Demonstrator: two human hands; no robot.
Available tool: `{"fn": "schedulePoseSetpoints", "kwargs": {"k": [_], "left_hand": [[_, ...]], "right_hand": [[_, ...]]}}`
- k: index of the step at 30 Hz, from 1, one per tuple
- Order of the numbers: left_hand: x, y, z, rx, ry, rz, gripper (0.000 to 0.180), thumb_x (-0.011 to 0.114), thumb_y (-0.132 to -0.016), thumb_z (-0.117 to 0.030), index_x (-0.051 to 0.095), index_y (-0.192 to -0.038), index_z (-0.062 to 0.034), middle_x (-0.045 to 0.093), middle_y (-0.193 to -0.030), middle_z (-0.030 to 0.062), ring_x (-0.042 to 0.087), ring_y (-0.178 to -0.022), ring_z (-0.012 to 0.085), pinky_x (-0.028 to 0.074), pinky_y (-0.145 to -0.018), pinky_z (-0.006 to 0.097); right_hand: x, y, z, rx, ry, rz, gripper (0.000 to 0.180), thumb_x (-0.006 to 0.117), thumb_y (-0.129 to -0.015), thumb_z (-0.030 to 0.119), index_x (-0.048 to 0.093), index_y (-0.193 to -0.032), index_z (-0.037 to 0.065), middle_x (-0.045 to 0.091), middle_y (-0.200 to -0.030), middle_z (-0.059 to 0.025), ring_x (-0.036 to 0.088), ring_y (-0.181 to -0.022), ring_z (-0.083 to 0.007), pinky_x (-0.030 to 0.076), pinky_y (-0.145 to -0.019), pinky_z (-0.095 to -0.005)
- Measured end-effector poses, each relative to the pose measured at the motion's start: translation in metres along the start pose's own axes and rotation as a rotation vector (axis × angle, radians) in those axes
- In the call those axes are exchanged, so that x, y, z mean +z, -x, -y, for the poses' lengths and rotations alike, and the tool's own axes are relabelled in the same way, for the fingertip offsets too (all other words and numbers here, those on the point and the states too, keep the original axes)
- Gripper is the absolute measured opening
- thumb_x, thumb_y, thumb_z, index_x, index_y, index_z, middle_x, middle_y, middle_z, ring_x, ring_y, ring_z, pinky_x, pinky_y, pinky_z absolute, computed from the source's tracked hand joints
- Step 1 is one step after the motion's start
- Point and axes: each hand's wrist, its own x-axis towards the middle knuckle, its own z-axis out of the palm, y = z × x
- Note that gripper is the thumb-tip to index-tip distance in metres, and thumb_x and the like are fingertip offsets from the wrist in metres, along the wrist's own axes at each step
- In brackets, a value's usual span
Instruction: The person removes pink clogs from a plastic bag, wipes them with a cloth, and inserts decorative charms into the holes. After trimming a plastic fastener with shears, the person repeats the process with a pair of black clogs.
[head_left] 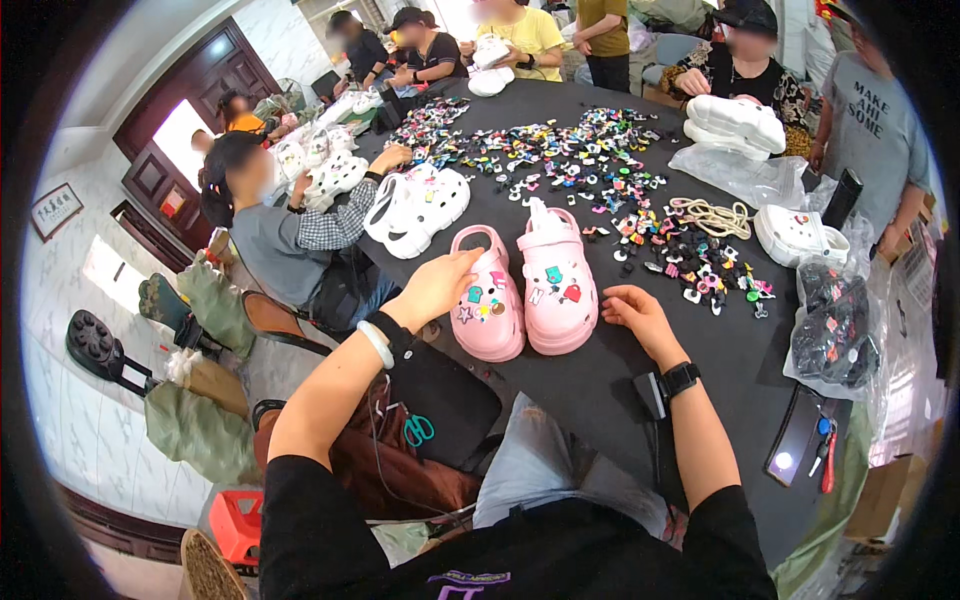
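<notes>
Two pink clogs stand side by side at the table edge in front of me, their toes toward me. Colourful charms dot the tops of the left clog [488, 325] and the right clog [562, 325]. My left hand [438, 288] grips the upper left side of the left clog, fingers at its opening; part of the grip is hidden. To the right of the right clog, my right hand [640, 318] is loosely curled with its fingers apart, holding nothing. A white strip sticks up from the heel of the right clog.
Loose shoe charms [570, 150] are heaped across the black table [600, 400]. White clogs [418, 205] lie beyond my left hand. At the right are a cord bundle [712, 216], a white clog [795, 238], a bagged dark item [835, 330] and a phone [797, 435]. Several people sit or stand around.
</notes>
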Motion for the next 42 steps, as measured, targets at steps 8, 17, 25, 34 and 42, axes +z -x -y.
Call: {"fn": "schedulePoseSetpoints", "kwargs": {"k": [8,17,25,34,42], "left_hand": [[-0.017,-0.026,0.032,-0.266,0.651,0.415,0.058,0.059,-0.090,-0.021,0.038,-0.140,-0.0003,0.057,-0.118,0.0086,0.055,-0.103,0.0160,0.044,-0.090,0.031],[-0.033,-0.082,0.010,-0.009,0.777,0.484,0.066,0.054,-0.078,0.003,0.038,-0.141,-0.0079,0.058,-0.100,0.0050,0.053,-0.083,0.0090,0.045,-0.076,0.024],[0.000,-0.105,-0.024,-0.024,0.271,0.331,0.034,0.066,-0.086,-0.029,0.063,-0.107,-0.0021,0.053,-0.104,0.0080,0.052,-0.091,0.0156,0.043,-0.080,0.030],[0.011,-0.089,-0.047,0.215,-0.186,0.145,0.030,0.060,-0.087,-0.029,0.059,-0.098,-0.0013,0.062,-0.084,0.0141,0.059,-0.088,0.0326,0.046,-0.077,0.042],[0.005,-0.088,-0.061,0.173,-0.302,0.274,0.034,0.054,-0.090,-0.030,0.058,-0.106,-0.0003,0.063,-0.088,0.0164,0.060,-0.090,0.0320,0.045,-0.084,0.041]], "right_hand": [[0.003,0.001,-0.002,-0.023,0.015,0.003,0.023,0.053,-0.095,0.009,0.057,-0.115,-0.001,0.063,-0.101,-0.0097,0.063,-0.089,-0.0165,0.054,-0.080,-0.0285],[0.001,0.001,0.001,0.009,-0.015,0.011,0.023,0.050,-0.096,0.010,0.056,-0.115,-0.001,0.062,-0.103,-0.0104,0.064,-0.091,-0.0173,0.054,-0.082,-0.0297],[-0.001,0.001,0.002,0.042,-0.052,-0.015,0.023,0.051,-0.096,0.009,0.056,-0.116,-0.001,0.062,-0.102,-0.0117,0.064,-0.091,-0.0181,0.054,-0.081,-0.0305],[0.000,-0.003,0.002,0.049,-0.062,-0.009,0.022,0.051,-0.095,0.007,0.057,-0.114,-0.001,0.062,-0.101,-0.0114,0.064,-0.090,-0.0180,0.055,-0.079,-0.0308],[0.004,-0.001,0.003,0.055,-0.061,0.001,0.022,0.051,-0.095,0.008,0.057,-0.115,-0.002,0.062,-0.101,-0.0113,0.064,-0.090,-0.0178,0.055,-0.079,-0.0305]]}}
